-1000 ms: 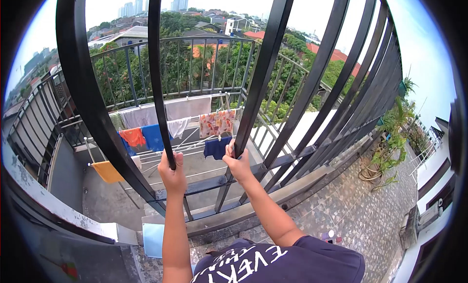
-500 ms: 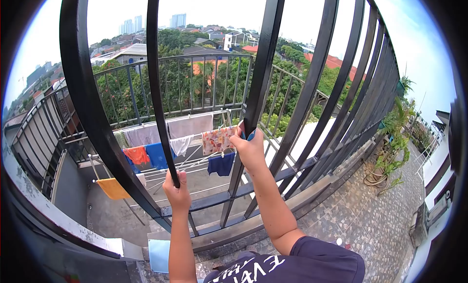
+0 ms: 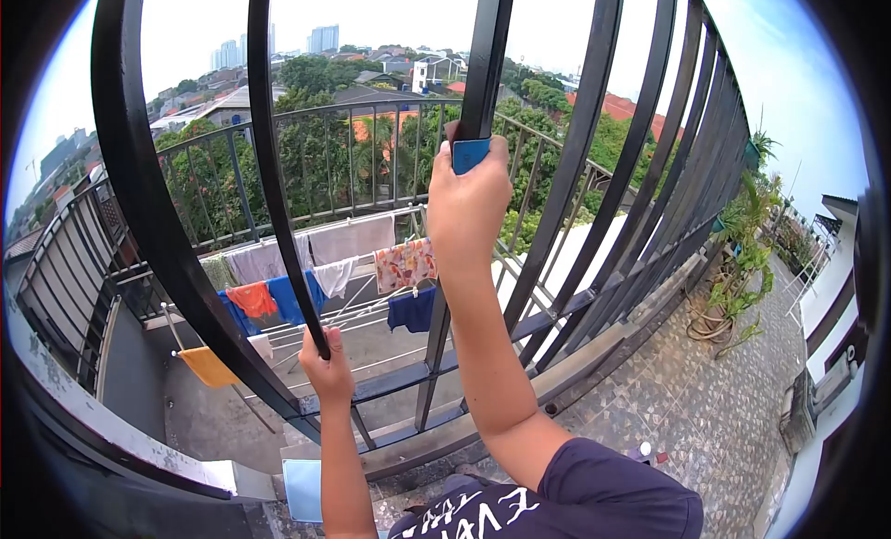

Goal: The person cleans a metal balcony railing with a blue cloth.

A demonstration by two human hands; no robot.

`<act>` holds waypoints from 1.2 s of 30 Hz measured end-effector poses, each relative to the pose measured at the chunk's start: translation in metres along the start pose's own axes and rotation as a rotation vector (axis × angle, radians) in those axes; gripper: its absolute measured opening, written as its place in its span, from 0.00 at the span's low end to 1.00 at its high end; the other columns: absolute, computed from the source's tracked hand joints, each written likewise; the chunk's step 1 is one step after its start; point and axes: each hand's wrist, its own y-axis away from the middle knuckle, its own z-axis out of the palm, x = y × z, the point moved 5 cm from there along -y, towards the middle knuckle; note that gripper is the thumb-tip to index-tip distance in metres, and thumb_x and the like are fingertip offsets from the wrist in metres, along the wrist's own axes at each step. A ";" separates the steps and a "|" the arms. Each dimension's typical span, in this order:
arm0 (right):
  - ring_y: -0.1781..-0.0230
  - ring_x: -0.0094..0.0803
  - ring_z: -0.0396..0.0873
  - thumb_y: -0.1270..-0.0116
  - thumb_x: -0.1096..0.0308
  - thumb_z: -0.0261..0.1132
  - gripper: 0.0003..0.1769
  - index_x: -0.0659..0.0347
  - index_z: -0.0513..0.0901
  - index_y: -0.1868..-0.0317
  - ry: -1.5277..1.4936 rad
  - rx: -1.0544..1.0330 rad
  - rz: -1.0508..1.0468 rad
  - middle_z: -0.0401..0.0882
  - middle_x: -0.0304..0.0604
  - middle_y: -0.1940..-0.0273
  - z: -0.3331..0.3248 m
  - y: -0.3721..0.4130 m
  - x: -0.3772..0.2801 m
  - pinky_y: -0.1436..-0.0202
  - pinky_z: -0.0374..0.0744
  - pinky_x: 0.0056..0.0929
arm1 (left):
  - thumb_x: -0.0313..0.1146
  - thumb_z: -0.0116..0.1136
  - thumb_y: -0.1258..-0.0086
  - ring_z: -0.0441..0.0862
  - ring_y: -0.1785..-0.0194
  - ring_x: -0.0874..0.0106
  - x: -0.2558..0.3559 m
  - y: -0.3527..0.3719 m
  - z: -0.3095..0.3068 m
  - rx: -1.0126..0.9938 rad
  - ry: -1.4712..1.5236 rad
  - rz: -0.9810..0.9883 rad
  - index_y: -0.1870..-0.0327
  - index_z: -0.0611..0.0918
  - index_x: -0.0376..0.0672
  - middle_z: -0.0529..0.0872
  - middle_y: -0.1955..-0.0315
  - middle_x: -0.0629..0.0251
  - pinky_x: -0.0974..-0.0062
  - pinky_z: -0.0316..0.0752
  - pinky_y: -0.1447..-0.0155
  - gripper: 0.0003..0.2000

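Note:
My right hand (image 3: 471, 205) is wrapped around a thick black metal bar (image 3: 490, 57), pressing a small blue sheet of sandpaper (image 3: 471, 155) against it. A brownish edge of the sheet pokes out on the bar's left side. Lower and to the left, my left hand (image 3: 329, 370) grips a thinner black bar (image 3: 271, 159) near its bottom, just above the horizontal rail (image 3: 394, 381). Both bars belong to one tall railing. The fingers of each hand are partly hidden behind the bars.
Beyond the railing, a drying rack (image 3: 357, 321) carries laundry, including an orange cloth (image 3: 207, 365). A light blue sheet (image 3: 303, 490) lies at the railing's foot. Potted plants (image 3: 729, 284) line the stone-paved floor (image 3: 650, 400) to the right. A small white item (image 3: 645, 449) sits nearby.
My right hand has slid up the thick bar with the sandpaper, and more of the blue sheet shows. My left hand keeps its grip on the thinner bar. The view has shifted slightly.

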 end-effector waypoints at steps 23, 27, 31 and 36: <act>0.72 0.30 0.84 0.34 0.74 0.65 0.08 0.64 0.81 0.56 -0.159 -0.214 -0.025 0.84 0.44 0.66 0.011 -0.053 -0.012 0.69 0.82 0.30 | 0.45 0.58 0.21 0.62 0.76 0.80 -0.012 0.002 -0.002 0.006 0.016 -0.031 0.67 0.73 0.38 0.65 0.82 0.71 0.74 0.56 0.71 0.19; 0.79 0.31 0.79 0.34 0.74 0.63 0.06 0.69 0.81 0.60 -0.136 -0.301 -0.094 0.81 0.43 0.73 0.015 -0.146 -0.111 0.74 0.83 0.34 | 0.46 0.57 0.21 0.62 0.76 0.81 -0.011 0.004 -0.003 0.010 0.026 -0.066 0.67 0.73 0.38 0.66 0.82 0.71 0.75 0.56 0.72 0.19; 0.80 0.29 0.77 0.33 0.73 0.62 0.05 0.67 0.79 0.60 -0.148 -0.433 -0.242 0.78 0.41 0.75 0.025 -0.213 -0.161 0.75 0.81 0.32 | 0.46 0.57 0.21 0.62 0.76 0.81 -0.015 0.005 -0.002 0.028 0.047 -0.086 0.67 0.74 0.38 0.67 0.82 0.72 0.75 0.56 0.72 0.19; 0.81 0.26 0.75 0.32 0.73 0.61 0.04 0.65 0.78 0.61 -0.218 -0.484 -0.285 0.74 0.38 0.76 0.030 -0.234 -0.174 0.76 0.79 0.31 | 0.48 0.57 0.21 0.63 0.76 0.81 -0.018 0.008 0.000 0.041 0.041 -0.097 0.66 0.74 0.38 0.68 0.81 0.72 0.75 0.56 0.72 0.20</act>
